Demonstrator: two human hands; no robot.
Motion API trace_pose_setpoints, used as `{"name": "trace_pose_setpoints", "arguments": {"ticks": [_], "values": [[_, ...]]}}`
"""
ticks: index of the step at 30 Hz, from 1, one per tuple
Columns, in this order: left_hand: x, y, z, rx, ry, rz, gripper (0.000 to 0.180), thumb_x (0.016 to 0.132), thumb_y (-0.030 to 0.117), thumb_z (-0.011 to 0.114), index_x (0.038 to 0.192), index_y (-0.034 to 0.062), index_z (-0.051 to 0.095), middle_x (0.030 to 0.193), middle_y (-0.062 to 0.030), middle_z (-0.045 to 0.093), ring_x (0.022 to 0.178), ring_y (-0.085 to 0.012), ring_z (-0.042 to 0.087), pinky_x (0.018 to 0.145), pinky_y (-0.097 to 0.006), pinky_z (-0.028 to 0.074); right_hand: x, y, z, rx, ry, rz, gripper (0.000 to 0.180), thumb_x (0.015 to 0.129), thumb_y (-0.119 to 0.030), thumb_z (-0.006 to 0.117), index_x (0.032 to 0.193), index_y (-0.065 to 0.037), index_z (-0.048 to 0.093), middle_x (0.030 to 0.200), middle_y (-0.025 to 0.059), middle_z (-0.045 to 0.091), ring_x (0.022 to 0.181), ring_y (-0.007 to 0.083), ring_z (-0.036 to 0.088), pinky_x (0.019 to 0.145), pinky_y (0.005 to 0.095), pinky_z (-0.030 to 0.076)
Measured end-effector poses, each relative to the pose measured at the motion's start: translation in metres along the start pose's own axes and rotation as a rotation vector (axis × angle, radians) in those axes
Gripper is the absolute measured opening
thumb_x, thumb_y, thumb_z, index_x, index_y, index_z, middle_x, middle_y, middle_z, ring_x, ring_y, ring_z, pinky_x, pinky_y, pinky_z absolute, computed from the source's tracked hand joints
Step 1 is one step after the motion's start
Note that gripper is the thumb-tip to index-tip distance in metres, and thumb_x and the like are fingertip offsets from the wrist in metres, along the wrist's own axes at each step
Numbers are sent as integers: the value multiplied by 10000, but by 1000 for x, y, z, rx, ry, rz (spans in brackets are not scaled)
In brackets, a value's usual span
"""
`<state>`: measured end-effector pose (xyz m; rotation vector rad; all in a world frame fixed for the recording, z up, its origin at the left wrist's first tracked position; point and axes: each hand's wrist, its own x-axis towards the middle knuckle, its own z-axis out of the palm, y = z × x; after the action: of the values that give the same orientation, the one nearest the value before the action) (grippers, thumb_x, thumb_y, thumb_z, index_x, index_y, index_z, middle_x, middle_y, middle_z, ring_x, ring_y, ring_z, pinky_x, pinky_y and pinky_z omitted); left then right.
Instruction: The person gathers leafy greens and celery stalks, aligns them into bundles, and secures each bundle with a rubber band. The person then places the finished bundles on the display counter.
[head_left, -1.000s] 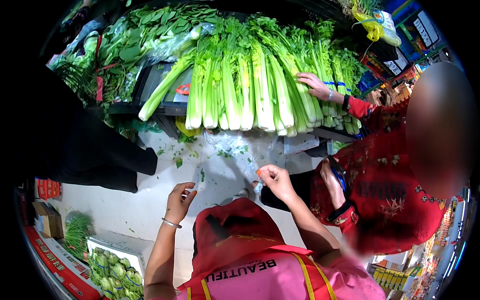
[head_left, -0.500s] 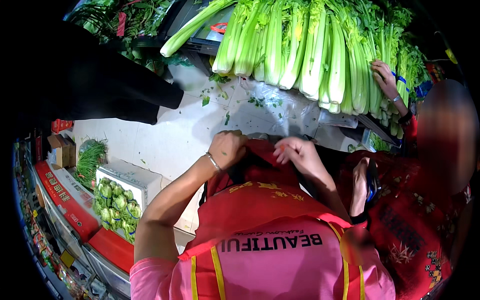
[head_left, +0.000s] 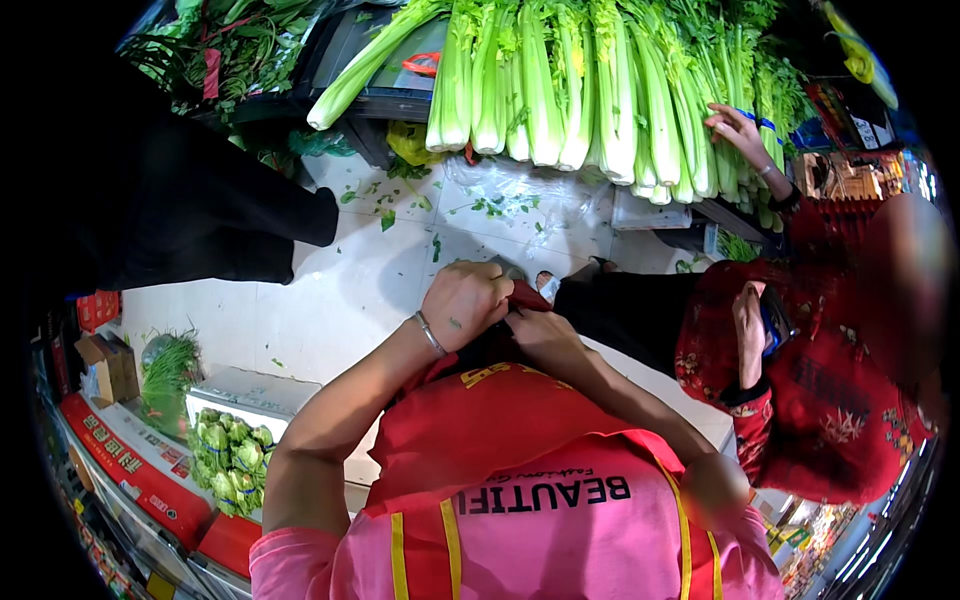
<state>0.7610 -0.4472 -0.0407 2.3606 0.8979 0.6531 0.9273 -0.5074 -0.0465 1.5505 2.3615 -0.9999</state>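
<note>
I wear a red apron with yellow-edged straps over a pink shirt. My left hand, with a silver bracelet at its wrist, is closed in a fist on the apron's lower edge in front of my body. Close beside it, my right hand has its fingers closed on a bunched part of the same apron. The bunched cloth shows between the two hands. Some of the fingertips are hidden behind the cloth.
Celery bunches line a stand ahead. Leaf scraps and clear plastic lie on the floor. A person in red patterned clothes at right touches celery and holds a phone. Lettuces fill a white box at left.
My right hand has moved left to the apron's edge and closed on it. My left hand keeps its grip. The person at right has turned a little, one hand still at the celery.
</note>
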Motion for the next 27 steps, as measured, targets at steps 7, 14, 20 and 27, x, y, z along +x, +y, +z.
{"name": "trace_pose_setpoints", "arguments": {"ticks": [7, 14, 20, 27], "values": [[-24, -19, -11, -91, 49, -17, 83, 678, 109, 597, 662, 59, 532, 658, -87, 502, 609, -281, 533, 556, -359, 440, -28, -21, 4, 172, 375, -94, 102, 776, -112, 604, 810, -19, 581, 741, 105, 637, 639, 197, 628, 561, 321, 483], [-21, -27, -39, -984, -81, -365, 227, 840, 93, 525, 1045, 23, 593, 975, -59, 613, 887, -128, 573, 819, -255, 438, -53, -26, -54, 1525, 387, -38, 126, 846, -70, 578, 954, -19, 536, 828, 52, 593, 748, 101, 539, 693, 220, 415], [11, 7, -79, -1399, -137, -285, 289, 834, 57, 567, 1110, -26, 537, 1005, -70, 605, 931, -123, 564, 840, -262, 443, -34, -25, -69, 1875, 481, -327, 180, 884, -187, 529, 978, -33, 526, 844, 69, 547, 736, 148, 490, 704, 258, 388], [42, 23, -93, -1423, -48, -287, 287, 834, 67, 566, 1108, -7, 526, 1003, -58, 598, 876, -123, 561, 806, -270, 444, -23, -29, -104, 1982, 424, -510, 220, 937, -232, 423, 985, -36, 512, 775, 47, 504, 797, 178, 477, 781, 340, 407]]}}
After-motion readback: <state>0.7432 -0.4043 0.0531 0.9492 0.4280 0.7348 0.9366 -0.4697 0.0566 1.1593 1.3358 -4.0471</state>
